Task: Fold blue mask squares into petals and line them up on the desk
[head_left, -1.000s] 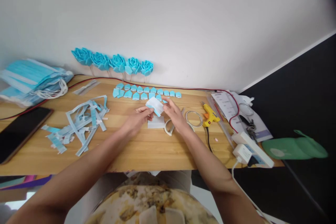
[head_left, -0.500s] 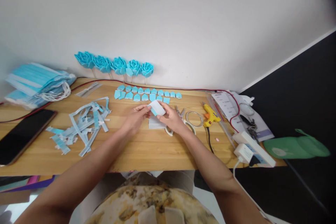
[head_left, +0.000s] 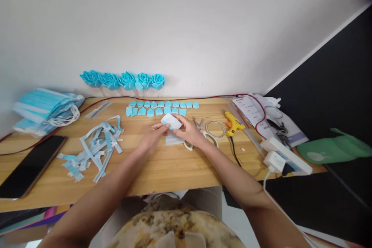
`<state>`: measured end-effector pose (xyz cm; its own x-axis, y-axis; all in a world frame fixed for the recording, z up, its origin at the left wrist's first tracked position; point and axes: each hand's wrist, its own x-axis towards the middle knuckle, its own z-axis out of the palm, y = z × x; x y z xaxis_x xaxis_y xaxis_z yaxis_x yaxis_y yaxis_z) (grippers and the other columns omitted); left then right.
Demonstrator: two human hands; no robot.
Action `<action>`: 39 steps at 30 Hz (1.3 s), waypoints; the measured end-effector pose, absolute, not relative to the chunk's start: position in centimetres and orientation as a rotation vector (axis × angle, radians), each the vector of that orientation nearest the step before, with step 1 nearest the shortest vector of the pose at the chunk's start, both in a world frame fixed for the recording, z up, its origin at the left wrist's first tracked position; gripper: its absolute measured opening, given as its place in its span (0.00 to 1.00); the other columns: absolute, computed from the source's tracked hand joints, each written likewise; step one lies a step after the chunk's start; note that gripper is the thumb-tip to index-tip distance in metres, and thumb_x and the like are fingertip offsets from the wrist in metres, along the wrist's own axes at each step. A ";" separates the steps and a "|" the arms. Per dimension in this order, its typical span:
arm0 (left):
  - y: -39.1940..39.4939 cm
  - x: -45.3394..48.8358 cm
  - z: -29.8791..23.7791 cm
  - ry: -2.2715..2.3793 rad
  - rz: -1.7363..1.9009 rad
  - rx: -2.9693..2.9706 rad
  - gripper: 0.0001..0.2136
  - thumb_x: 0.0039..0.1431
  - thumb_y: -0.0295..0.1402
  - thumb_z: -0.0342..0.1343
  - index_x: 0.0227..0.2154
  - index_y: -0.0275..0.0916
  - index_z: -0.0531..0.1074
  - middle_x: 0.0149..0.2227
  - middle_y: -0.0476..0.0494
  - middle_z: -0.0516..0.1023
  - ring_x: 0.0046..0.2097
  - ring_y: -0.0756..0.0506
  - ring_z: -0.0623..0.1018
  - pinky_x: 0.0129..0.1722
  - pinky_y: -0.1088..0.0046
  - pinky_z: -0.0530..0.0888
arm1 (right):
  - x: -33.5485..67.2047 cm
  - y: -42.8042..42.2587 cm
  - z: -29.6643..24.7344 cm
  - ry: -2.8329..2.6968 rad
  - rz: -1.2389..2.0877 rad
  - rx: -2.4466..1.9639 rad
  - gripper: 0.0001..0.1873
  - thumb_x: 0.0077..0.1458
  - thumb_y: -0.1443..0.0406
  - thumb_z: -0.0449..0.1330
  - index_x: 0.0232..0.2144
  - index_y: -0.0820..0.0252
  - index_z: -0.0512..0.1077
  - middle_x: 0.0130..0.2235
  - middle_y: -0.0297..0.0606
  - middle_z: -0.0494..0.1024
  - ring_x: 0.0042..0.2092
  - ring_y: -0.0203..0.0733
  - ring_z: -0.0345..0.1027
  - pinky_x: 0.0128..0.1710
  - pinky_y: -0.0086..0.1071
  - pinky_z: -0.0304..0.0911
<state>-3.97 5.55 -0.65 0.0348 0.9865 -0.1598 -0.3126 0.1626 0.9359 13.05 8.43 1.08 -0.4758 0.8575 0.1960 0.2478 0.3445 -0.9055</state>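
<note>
Between my two hands is a small piece of face-mask fabric (head_left: 172,120), white with a light blue strip showing along its lower left. My left hand (head_left: 157,133) pinches its left side with thumb and fingers. On the right, my right hand (head_left: 188,130) grips its other edge, fingers closed. Under the hands a pale fabric piece (head_left: 173,139) lies on the wooden table (head_left: 139,184). Scissors (head_left: 210,138) rest beside my right hand, their handles partly hidden by it. Behind the hands, small folded blue petals (head_left: 159,111) lie in two rows.
Blue fabric roses (head_left: 127,80) on sticks lean against the wall. Fabric scraps (head_left: 95,143), a phone (head_left: 31,166) and stacked masks (head_left: 43,104) are left. A yellow glue gun (head_left: 233,124), a wire coil (head_left: 215,129), a power strip (head_left: 290,159) and a green pouch (head_left: 331,149) are right.
The head view has tilted slightly, so the table things sit lower in the picture. My left thumb has shifted along the lower edge of the fabric piece; both hands still hold it.
</note>
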 end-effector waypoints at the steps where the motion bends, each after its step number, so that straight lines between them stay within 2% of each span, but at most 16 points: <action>1: 5.6 -4.1 -0.6 1.039 1.230 0.849 0.12 0.46 0.39 0.67 0.22 0.35 0.76 0.23 0.48 0.75 0.28 0.50 0.71 0.34 0.72 0.67 | 13.1 8.4 1.1 -1.919 1.132 -0.962 0.29 0.50 0.68 0.59 0.56 0.56 0.64 0.45 0.39 0.76 0.41 0.39 0.71 0.40 0.31 0.67; 4: 5.9 -4.4 -0.1 0.971 1.266 0.759 0.11 0.44 0.38 0.68 0.25 0.35 0.77 0.25 0.47 0.77 0.29 0.49 0.73 0.33 0.72 0.68 | 13.3 8.7 1.1 -1.908 1.137 -0.977 0.29 0.52 0.67 0.58 0.57 0.56 0.63 0.36 0.35 0.76 0.34 0.36 0.70 0.36 0.30 0.66; 6: 6.0 -4.6 0.4 0.916 1.277 0.697 0.11 0.44 0.37 0.68 0.26 0.35 0.76 0.26 0.46 0.77 0.29 0.49 0.73 0.32 0.72 0.68 | 13.7 8.9 1.1 -1.898 1.083 -0.981 0.28 0.54 0.67 0.56 0.58 0.55 0.62 0.33 0.33 0.76 0.34 0.36 0.70 0.37 0.32 0.66; 10: 5.9 -4.8 1.0 0.857 1.269 0.628 0.11 0.44 0.36 0.68 0.25 0.34 0.74 0.26 0.46 0.77 0.28 0.51 0.73 0.32 0.74 0.68 | 14.3 9.3 1.4 -1.965 0.682 -0.982 0.29 0.53 0.71 0.55 0.58 0.52 0.61 0.41 0.37 0.76 0.43 0.41 0.70 0.47 0.40 0.66; 14: 5.8 -4.7 0.7 0.872 1.250 0.642 0.11 0.46 0.36 0.67 0.25 0.34 0.74 0.25 0.47 0.76 0.28 0.51 0.72 0.30 0.74 0.68 | 14.3 9.0 1.9 -2.176 0.249 -0.806 0.34 0.53 0.73 0.56 0.61 0.49 0.57 0.53 0.42 0.71 0.55 0.49 0.62 0.55 0.50 0.59; 17: 5.8 -4.7 0.5 0.844 1.254 0.657 0.11 0.45 0.37 0.68 0.26 0.35 0.74 0.24 0.48 0.75 0.28 0.51 0.72 0.30 0.74 0.68 | 13.9 8.8 1.9 -2.303 0.110 -0.677 0.31 0.55 0.73 0.55 0.60 0.48 0.59 0.56 0.41 0.68 0.58 0.49 0.58 0.57 0.51 0.58; 22: 5.8 -4.5 0.5 0.855 1.248 0.678 0.12 0.44 0.38 0.69 0.23 0.35 0.73 0.22 0.49 0.73 0.26 0.52 0.71 0.31 0.74 0.68 | 13.5 8.8 1.6 -2.313 0.042 -0.567 0.19 0.58 0.71 0.55 0.49 0.48 0.71 0.55 0.39 0.70 0.58 0.47 0.58 0.56 0.50 0.60; 28: 5.8 -4.2 0.1 0.906 1.239 0.730 0.14 0.42 0.40 0.69 0.21 0.35 0.72 0.21 0.49 0.72 0.25 0.51 0.70 0.30 0.73 0.66 | 13.5 8.7 1.7 -2.289 0.023 -0.606 0.11 0.57 0.70 0.57 0.37 0.50 0.77 0.55 0.39 0.72 0.58 0.48 0.59 0.54 0.50 0.62; 39: 5.8 -4.3 0.0 1.139 1.259 0.903 0.16 0.44 0.45 0.65 0.17 0.37 0.71 0.20 0.49 0.71 0.26 0.49 0.69 0.32 0.71 0.65 | 13.2 8.6 1.5 -2.258 0.086 -0.613 0.08 0.57 0.67 0.59 0.34 0.51 0.79 0.54 0.39 0.72 0.57 0.47 0.60 0.54 0.48 0.63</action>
<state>-4.33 5.81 0.00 -0.0481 0.9886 -0.1427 -0.2405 0.1272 0.9623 13.24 8.64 1.48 -0.5801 0.4543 0.6760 0.4018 0.8816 -0.2477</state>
